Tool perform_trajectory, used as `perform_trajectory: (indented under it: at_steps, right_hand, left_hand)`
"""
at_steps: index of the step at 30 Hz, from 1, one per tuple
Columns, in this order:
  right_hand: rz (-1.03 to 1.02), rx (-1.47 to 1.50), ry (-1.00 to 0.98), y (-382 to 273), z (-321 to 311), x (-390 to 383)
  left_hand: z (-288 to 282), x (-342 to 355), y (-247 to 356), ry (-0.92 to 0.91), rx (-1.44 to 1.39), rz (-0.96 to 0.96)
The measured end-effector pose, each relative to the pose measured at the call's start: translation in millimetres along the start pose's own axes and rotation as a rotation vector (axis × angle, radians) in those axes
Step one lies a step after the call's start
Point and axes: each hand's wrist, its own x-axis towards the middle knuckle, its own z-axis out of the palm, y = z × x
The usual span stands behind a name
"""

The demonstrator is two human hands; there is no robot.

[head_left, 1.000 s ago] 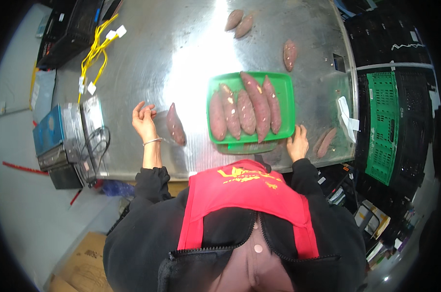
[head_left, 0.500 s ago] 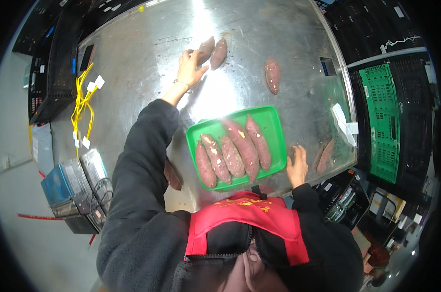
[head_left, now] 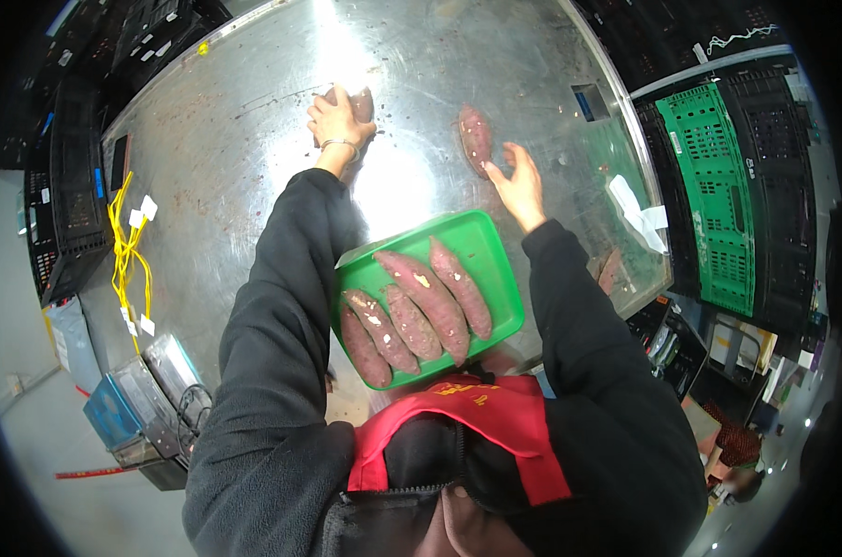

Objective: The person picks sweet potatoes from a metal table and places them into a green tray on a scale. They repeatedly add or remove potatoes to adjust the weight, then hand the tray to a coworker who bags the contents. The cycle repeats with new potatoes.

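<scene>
At the far side of the metal table, my left hand (head_left: 340, 123) is closed over two sweet potatoes (head_left: 363, 104), its fingers covering much of them. My right hand (head_left: 520, 186) is open, thumb and fingers apart, beside the lower end of another sweet potato (head_left: 475, 135). That one lies on the table, and nothing is in my right palm. Close to my body, a green plastic tray (head_left: 502, 246) holds several purple-red sweet potatoes (head_left: 430, 297) side by side, some with pale scraped patches. Another sweet potato (head_left: 610, 271) shows partly past my right sleeve.
A white crumpled strip (head_left: 636, 215) lies near the table's right edge. Yellow cords with white tags (head_left: 128, 243) and a dark phone-like slab (head_left: 121, 161) are on the left. Black crates (head_left: 77, 204) and a green crate (head_left: 709, 195) stand around the table.
My right hand has moved from beside the tray out to the single far sweet potato. My left hand has come further over the pair of sweet potatoes. The view has shifted slightly.
</scene>
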Motion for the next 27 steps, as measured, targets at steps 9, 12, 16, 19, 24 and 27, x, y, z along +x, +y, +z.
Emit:
perform_trajectory:
  at_steps: [9, 12, 16, 19, 24, 27]
  right_hand:
    - [0.089, -0.328, -0.119, -15, 33, 49]
    - [0.366, 0.473, -0.168, -13, 19, 38]
    - [0.276, 0.790, -0.295, -6, -36, -12]
    - [0.343, 0.778, -0.249, 10, -71, -61]
    - [0.529, 0.777, -0.271, 48, -96, -144]
    - [0.568, 0.798, -0.250, 64, -100, -180]
  left_hand:
    - [-47, -66, -112, 0.206, -0.280, 0.000]
    - [-70, -131, -182, 0.288, -0.350, -0.037]
    - [-82, -243, -255, 0.335, -0.373, -0.360]
    - [-72, -323, -283, 0.207, -0.342, -0.722]
    - [-42, -411, -280, 0.184, -0.245, -0.818]
    - [-30, -433, -270, 0.209, -0.175, -0.809]
